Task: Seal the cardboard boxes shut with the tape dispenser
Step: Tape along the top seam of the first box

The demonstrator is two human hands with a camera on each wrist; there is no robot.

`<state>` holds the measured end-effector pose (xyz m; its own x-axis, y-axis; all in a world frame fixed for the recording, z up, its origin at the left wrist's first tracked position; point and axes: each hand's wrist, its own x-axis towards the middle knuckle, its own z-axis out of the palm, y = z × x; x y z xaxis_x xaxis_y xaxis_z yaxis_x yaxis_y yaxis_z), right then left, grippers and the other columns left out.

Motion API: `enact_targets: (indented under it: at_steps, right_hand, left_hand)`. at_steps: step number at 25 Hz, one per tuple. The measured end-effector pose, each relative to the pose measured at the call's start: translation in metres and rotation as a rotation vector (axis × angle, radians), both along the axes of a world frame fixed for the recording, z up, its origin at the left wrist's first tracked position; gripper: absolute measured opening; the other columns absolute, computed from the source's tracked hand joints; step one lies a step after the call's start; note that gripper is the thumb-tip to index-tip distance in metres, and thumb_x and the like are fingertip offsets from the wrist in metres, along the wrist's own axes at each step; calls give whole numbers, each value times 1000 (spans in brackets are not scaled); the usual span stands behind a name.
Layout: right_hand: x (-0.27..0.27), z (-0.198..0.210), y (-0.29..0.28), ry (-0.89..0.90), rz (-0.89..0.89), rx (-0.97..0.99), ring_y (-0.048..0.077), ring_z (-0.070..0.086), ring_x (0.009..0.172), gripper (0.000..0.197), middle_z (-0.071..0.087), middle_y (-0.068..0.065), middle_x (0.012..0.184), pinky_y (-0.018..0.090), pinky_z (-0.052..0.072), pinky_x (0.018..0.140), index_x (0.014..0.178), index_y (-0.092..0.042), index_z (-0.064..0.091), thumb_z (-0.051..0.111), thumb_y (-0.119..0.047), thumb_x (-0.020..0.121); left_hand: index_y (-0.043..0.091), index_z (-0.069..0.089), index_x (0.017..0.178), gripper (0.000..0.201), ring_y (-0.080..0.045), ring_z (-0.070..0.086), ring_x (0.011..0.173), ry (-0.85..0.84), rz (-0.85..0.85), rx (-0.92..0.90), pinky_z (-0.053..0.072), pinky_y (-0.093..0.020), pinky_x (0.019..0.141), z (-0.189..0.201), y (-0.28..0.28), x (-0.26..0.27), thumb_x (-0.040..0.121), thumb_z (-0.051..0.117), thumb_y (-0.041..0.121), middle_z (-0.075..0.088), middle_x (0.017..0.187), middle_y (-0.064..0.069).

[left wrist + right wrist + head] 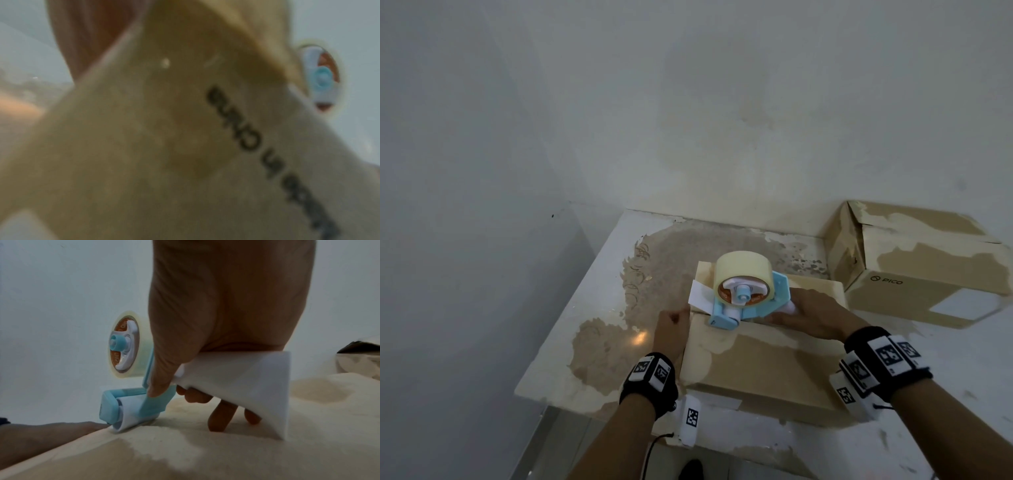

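Observation:
A closed cardboard box point(763, 346) lies on the table in front of me. The light-blue tape dispenser point(743, 291), carrying a pale tape roll point(743, 267), rests with its roller on the box top near the left edge. My right hand point(808, 315) grips its white handle point(236, 378), the thumb on the blue frame and the fingers curled beneath. My left hand point(671, 329) rests against the box's left end, a fingertip reaching up to the roller point(127, 412). A white flap point(702, 294) sticks out past the dispenser's front. The left wrist view is blurred, filled by the box side point(164, 146).
A second cardboard box point(914, 263) marked PICO stands at the back right against the wall. The worn white table point(602, 274) ends at its left edge, with floor below. The wall runs close behind both boxes.

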<state>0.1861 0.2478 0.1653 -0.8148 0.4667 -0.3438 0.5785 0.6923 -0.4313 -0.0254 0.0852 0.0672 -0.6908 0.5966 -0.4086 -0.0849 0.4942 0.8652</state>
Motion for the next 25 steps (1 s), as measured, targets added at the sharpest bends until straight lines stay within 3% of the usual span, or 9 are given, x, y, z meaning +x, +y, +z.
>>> enact_targets:
  at_steps: [2, 3, 5, 8, 10, 14, 19, 23, 25]
  right_hand:
    - [-1, -1, 1, -7, 6, 10, 18, 57, 107, 101, 59, -3, 128, 37, 48, 93, 129, -36, 50, 20, -98, 54]
    - [-1, -2, 1, -14, 6, 12, 18, 58, 107, 103, 60, -3, 128, 38, 48, 92, 128, -37, 50, 18, -99, 53]
    - [0, -3, 2, -27, -1, 19, 19, 59, 104, 99, 61, -2, 126, 40, 49, 90, 127, -37, 49, 19, -98, 54]
    - [-2, -4, 4, -37, 2, 32, 19, 61, 101, 88, 64, -2, 123, 41, 51, 88, 125, -38, 50, 26, -93, 61]
    - [-3, -5, 5, -45, 2, 37, 18, 61, 99, 86, 65, -3, 121, 41, 52, 87, 124, -38, 51, 28, -93, 62]
    - [-2, -8, 4, -40, 2, 47, 19, 62, 97, 74, 66, -3, 117, 41, 53, 86, 123, -37, 52, 34, -82, 67]
    - [1, -19, 4, -29, 6, 101, 18, 63, 96, 94, 67, -4, 116, 40, 53, 83, 122, -35, 54, 24, -95, 57]
    - [19, -15, 11, -22, 0, 119, 17, 64, 97, 84, 67, -5, 117, 37, 53, 83, 123, -35, 56, 26, -89, 66]
    - [43, -6, 17, -32, -2, 135, 17, 63, 102, 59, 65, -5, 122, 29, 50, 84, 125, -32, 57, 42, -71, 83]
  left_hand:
    - [18, 49, 73, 17, -18, 48, 61, -135, 4, -21, 39, -25, 50, -4, -5, -2, 90, 49, 22, 53, 65, 0]
    - [18, 52, 85, 6, -21, 55, 71, -117, 34, -14, 47, -31, 57, -4, -8, -1, 90, 50, 20, 59, 78, -3]
    - [13, 53, 110, 19, -24, 59, 96, 105, 137, 76, 51, -39, 84, -6, -14, 3, 93, 49, 19, 60, 108, -7]
    - [19, 56, 121, 37, -20, 58, 107, 134, -86, 160, 47, -42, 98, -11, -21, 14, 99, 33, 37, 61, 117, -4]
    - [26, 57, 122, 45, -21, 60, 108, 15, -210, 69, 46, -47, 101, -11, -23, 14, 99, 25, 46, 64, 118, -5]
    - [31, 53, 127, 46, -21, 61, 110, -44, -236, 91, 48, -45, 98, 2, -9, 6, 97, 27, 53, 63, 123, -4]
    - [12, 49, 134, 40, -28, 52, 122, 119, -275, 42, 39, -33, 98, 10, 5, 11, 104, 26, 27, 56, 132, -12]
    - [17, 53, 133, 43, -28, 56, 117, 128, -301, 43, 44, -44, 102, 7, 3, 3, 103, 27, 35, 59, 130, -11]
    - [19, 53, 133, 46, -27, 55, 118, 141, -306, 45, 42, -46, 105, 7, 4, 1, 103, 27, 40, 59, 130, -10]
